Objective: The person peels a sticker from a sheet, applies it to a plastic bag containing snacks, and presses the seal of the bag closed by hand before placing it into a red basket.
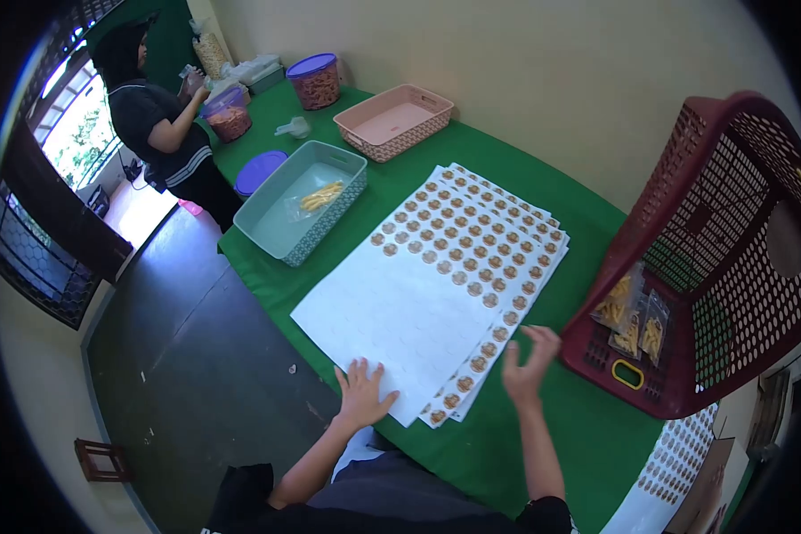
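A stack of white sticker sheets (400,329) lies on the green tablecloth, printed with rows of round brown labels. On the top sheet, the near left part is blank with faint circle outlines. My left hand (363,397) rests flat on that sheet's near edge, fingers spread. Just beyond the sheets' right edge is my right hand (530,363), its thumb and fingers bent but apart, with nothing visible between them. Left of the sheets stands a green plastic basket (267,227) with a clear packet of yellow snack sticks (320,196) inside.
A maroon basket (627,378) on its side holds several snack packets (627,311). A pink basket (392,147), a scoop (295,129), a purple lid (260,173) and purple-lidded tubs (314,84) stand farther back. A co-worker (165,125) handles something at the table's far end.
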### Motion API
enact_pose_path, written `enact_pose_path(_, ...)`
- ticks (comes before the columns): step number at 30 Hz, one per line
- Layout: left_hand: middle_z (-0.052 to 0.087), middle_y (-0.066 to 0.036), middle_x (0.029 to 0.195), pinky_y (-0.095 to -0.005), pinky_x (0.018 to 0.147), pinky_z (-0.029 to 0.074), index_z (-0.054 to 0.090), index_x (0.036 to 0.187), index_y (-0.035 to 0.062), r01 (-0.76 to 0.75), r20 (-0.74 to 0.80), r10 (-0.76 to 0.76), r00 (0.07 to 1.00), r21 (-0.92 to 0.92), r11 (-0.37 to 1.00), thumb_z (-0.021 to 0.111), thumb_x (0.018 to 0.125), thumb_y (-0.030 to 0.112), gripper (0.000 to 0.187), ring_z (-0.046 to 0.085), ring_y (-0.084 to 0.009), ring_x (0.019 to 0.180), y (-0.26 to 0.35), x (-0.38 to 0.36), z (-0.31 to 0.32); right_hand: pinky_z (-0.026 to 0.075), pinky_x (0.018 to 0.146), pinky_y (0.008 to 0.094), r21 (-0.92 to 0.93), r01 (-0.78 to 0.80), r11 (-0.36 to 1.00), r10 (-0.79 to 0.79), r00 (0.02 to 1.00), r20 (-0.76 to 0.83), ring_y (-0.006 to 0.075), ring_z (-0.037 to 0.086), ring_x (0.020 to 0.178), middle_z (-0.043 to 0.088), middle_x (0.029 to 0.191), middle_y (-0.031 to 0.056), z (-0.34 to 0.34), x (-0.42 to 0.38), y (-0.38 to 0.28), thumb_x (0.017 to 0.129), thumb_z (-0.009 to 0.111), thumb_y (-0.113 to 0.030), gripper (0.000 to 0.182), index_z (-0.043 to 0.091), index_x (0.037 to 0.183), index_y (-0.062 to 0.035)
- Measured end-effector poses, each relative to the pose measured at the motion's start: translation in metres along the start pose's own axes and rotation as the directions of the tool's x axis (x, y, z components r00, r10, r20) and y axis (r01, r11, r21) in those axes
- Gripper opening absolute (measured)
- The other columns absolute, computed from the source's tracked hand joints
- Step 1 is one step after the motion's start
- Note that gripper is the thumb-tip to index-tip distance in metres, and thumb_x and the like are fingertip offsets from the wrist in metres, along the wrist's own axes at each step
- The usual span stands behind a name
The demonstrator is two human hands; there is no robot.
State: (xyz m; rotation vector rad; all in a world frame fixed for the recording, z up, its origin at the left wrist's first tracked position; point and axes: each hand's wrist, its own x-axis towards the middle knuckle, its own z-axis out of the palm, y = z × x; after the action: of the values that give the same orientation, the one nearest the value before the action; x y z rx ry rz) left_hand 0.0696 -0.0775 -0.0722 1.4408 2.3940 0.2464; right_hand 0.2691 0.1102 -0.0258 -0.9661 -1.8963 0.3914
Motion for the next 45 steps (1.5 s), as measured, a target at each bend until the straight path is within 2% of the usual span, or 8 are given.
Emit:
enact_pose_path(6, 0.036, -0.025, 0.12, -0.0606, 0.093, 0.009, 0.04, 0.118, 0.0034, -0.253, 0.283, 0.265, 0.922, -0.077, 0.964, 0.043, 0.077, 0.049, 0.061, 0.031, -0.0367, 0.115, -0.036, 0.024, -0.055, 0.027, 0.089, 0.0414, 0.072, 0.048, 0.996, -0.076, 0.887, 0.455, 0.0313, 0.036, 0.106, 0.039, 0.114, 0.0157, 0.154, 0.014, -0.055, 0.07, 0.056, -0.015, 0.039, 0.047, 0.105, -0.003)
enact_pose_path(12, 0.047, -0.019, 0.11, -0.0473, 0.094, 0.025, 0.044, 0.113, 0.0018, -0.467, 0.412, 0.574, 0.707, -0.338, 0.817, 0.039, 0.083, 0.046, 0.054, 0.041, -0.0302, 0.108, -0.098, 0.066, -0.077, 0.02, 0.094, 0.0447, -0.209, 0.053, 0.976, 0.032, 0.923, 0.383, 0.0316, 0.029, 0.113, 0.034, 0.121, 0.0154, 0.268, 0.039, -0.081, 0.071, 0.055, -0.017, 0.046, 0.042, 0.112, -0.0018)
enact_pose_path(14, 0.052, -0.016, 0.103, -0.0366, 0.087, 0.034, 0.05, 0.101, -0.0003, -0.27, 0.623, 0.657, 0.424, -0.606, 0.748, 0.044, 0.083, 0.04, 0.044, 0.048, -0.0264, 0.099, -0.116, 0.085, -0.107, 0.015, 0.097, 0.0465, -0.25, -0.038, 0.967, 0.135, 0.913, 0.384, 0.0322, 0.027, 0.116, 0.034, 0.121, 0.0157, 0.285, 0.034, -0.085, 0.072, 0.054, -0.018, 0.048, 0.039, 0.115, -0.0019)
enact_pose_path(20, 0.047, -0.014, 0.11, -0.0347, 0.084, 0.038, 0.045, 0.1, 0.004, -0.055, -0.11, 0.409, 0.906, -0.988, -0.142, 0.046, 0.084, 0.026, 0.028, 0.048, -0.0214, 0.099, -0.166, 0.151, -0.198, 0.014, 0.098, 0.0486, -0.256, -0.126, 0.958, 0.195, 0.944, 0.265, 0.0368, 0.025, 0.117, 0.03, 0.124, 0.0204, 0.291, 0.023, -0.088, 0.073, 0.053, -0.019, 0.045, 0.042, 0.111, 0.0019)
enact_pose_path(23, 0.029, -0.015, 0.127, -0.0405, 0.096, 0.024, 0.041, 0.109, 0.0042, 0.112, 0.168, -0.016, 0.986, -0.72, -0.684, 0.049, 0.08, 0.028, 0.038, 0.026, -0.0258, 0.119, -0.193, 0.214, -0.19, 0.018, 0.098, 0.0466, -0.229, -0.122, 0.966, 0.181, 0.95, 0.255, 0.0377, 0.028, 0.115, 0.03, 0.123, 0.024, 0.29, 0.022, -0.085, 0.073, 0.054, -0.018, 0.043, 0.043, 0.108, 0.0045)
enact_pose_path(26, 0.009, -0.017, 0.135, -0.0419, 0.1, 0.008, 0.038, 0.114, 0.0071, 0.274, 0.399, 0.073, 0.914, -0.473, -0.837, 0.052, 0.075, 0.032, 0.048, 0.003, -0.0278, 0.126, -0.215, 0.261, -0.174, 0.022, 0.097, 0.0457, -0.194, -0.173, 0.965, 0.217, 0.949, 0.229, 0.0389, 0.03, 0.113, 0.031, 0.121, 0.0257, 0.289, 0.023, -0.089, 0.073, 0.056, -0.017, 0.041, 0.045, 0.106, 0.0058)
enact_pose_path(40, -0.004, -0.01, 0.138, -0.0423, 0.099, -0.001, 0.015, 0.132, 0.0097, 0.16, 0.334, -0.298, 0.894, -0.86, -0.485, 0.054, 0.071, 0.038, 0.077, -0.002, -0.0283, 0.126, -0.202, 0.319, -0.153, 0.026, 0.093, 0.0429, -0.341, -0.057, 0.938, 0.166, 0.939, 0.301, 0.0359, 0.032, 0.111, 0.035, 0.124, 0.0179, 0.29, 0.034, -0.089, 0.072, 0.052, -0.013, 0.041, 0.044, 0.108, 0.0073)
enact_pose_path(45, 0.015, -0.009, 0.13, -0.0373, 0.099, 0.014, 0.024, 0.128, 0.0076, -0.284, -0.393, -0.596, 0.7, -0.919, 0.273, 0.05, 0.077, 0.011, 0.057, 0.016, -0.0258, 0.123, -0.166, 0.287, -0.179, 0.026, 0.093, 0.044, -0.369, -0.054, 0.928, 0.179, 0.933, 0.313, 0.0358, 0.033, 0.11, 0.037, 0.123, 0.0172, 0.29, 0.034, -0.091, 0.073, 0.052, -0.012, 0.04, 0.044, 0.107, 0.0072)
